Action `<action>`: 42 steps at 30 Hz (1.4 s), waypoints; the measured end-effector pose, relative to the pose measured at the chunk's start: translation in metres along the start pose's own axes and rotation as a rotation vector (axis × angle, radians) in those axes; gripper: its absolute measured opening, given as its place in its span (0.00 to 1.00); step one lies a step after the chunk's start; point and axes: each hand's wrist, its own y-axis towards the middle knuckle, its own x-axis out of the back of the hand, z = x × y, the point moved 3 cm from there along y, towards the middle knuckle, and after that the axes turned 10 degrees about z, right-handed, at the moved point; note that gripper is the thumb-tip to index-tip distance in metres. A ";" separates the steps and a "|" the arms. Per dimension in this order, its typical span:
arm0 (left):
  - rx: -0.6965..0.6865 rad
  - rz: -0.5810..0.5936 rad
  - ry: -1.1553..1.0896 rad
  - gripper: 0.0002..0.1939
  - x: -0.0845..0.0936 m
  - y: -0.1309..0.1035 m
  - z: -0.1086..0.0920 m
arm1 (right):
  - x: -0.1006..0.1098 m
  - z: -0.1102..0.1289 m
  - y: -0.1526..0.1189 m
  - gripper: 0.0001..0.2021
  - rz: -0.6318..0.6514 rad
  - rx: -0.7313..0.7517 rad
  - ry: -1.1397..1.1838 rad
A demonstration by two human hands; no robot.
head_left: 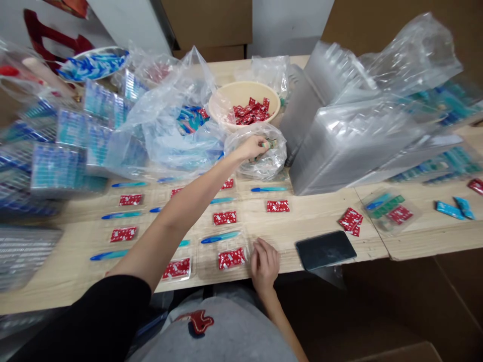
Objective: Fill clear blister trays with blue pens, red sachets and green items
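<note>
My left hand (pixel 257 147) reaches across the table into a clear plastic bag (pixel 267 165) of small, blurred pieces. Its fingers are pinched together there, and what they hold is too small to make out. My right hand (pixel 265 263) rests at the table's front edge, fingers loosely bent and slightly apart, holding nothing visible. Just left of it lies a clear tray with a red patterned packet (pixel 231 258) and a blue pen-like stick (pixel 219 238). More such trays stand in rows, partly hidden under my left forearm.
A cream bowl (pixel 216 104) of red packets stands behind the bag. Left of it is a plastic bag (pixel 169 146) with blue items. Stacked clear trays (pixel 339 146) rise on the right. A black phone (pixel 325 250) lies near the front edge. Filled packs (pixel 56 168) are piled at left.
</note>
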 end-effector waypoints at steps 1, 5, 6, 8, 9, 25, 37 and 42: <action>-0.004 -0.024 -0.048 0.07 0.000 -0.002 0.000 | 0.000 0.000 0.000 0.10 0.001 0.002 0.001; -0.009 -0.099 -0.187 0.07 -0.004 0.000 0.004 | -0.001 -0.001 -0.001 0.11 0.009 0.000 0.007; 0.004 -0.103 -0.200 0.08 -0.005 0.002 0.006 | -0.001 -0.001 -0.001 0.10 0.010 0.001 0.006; 0.019 -0.123 -0.191 0.10 -0.007 0.004 0.007 | -0.002 -0.001 -0.001 0.10 0.008 0.001 0.005; 0.011 -0.151 -0.168 0.10 -0.006 0.003 0.008 | -0.002 -0.001 -0.001 0.10 0.007 0.000 0.006; -0.244 -0.105 -0.870 0.13 0.002 -0.132 0.021 | 0.013 -0.004 0.107 0.14 0.071 -0.573 1.136; -0.359 -0.214 -0.628 0.12 -0.027 -0.225 -0.009 | 0.070 0.066 0.142 0.04 -0.003 -0.306 1.255; -0.350 -0.287 -0.489 0.11 -0.029 -0.234 -0.008 | 0.075 0.069 0.138 0.03 0.011 -0.294 1.231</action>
